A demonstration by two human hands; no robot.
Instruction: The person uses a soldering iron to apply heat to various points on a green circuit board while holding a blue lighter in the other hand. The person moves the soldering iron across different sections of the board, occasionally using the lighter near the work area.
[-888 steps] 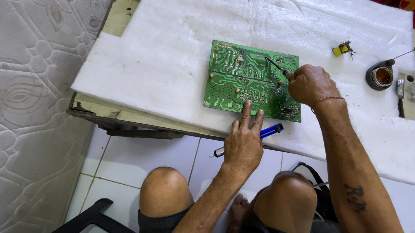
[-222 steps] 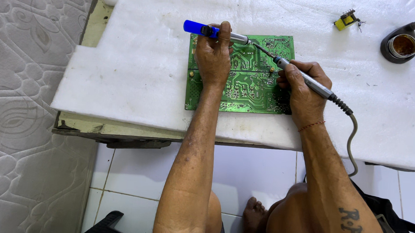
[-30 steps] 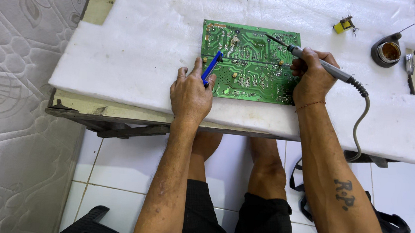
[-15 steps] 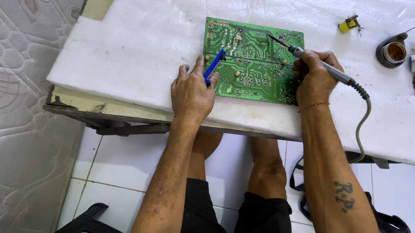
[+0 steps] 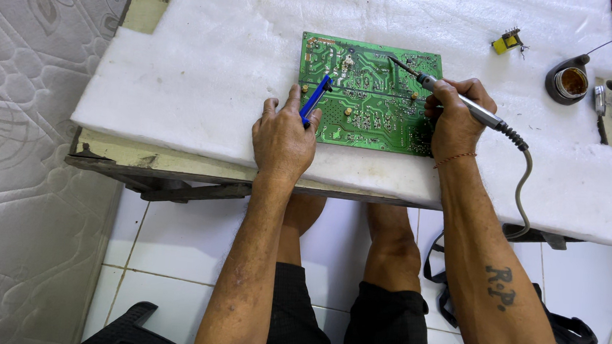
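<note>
I see the green circuit board (image 5: 369, 94) flat on white padding (image 5: 184, 79), approx centre of the bench. Left hand (image 5: 283, 136) at the board's 8 o'clock corner, clenched round a blue tool (image 5: 315, 99). Right hand (image 5: 456, 117) at its 3 o'clock edge, gripping a soldering iron (image 5: 459, 101), tip over the board's top. Flux tin (image 5: 570, 80) at 2 o'clock.

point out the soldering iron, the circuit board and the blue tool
soldering iron (image 5: 466, 104), head view, on its grey handle in the right hand
circuit board (image 5: 374, 105), head view, on the bare green middle
blue tool (image 5: 316, 98), head view, on its blue shaft above the left hand
</note>
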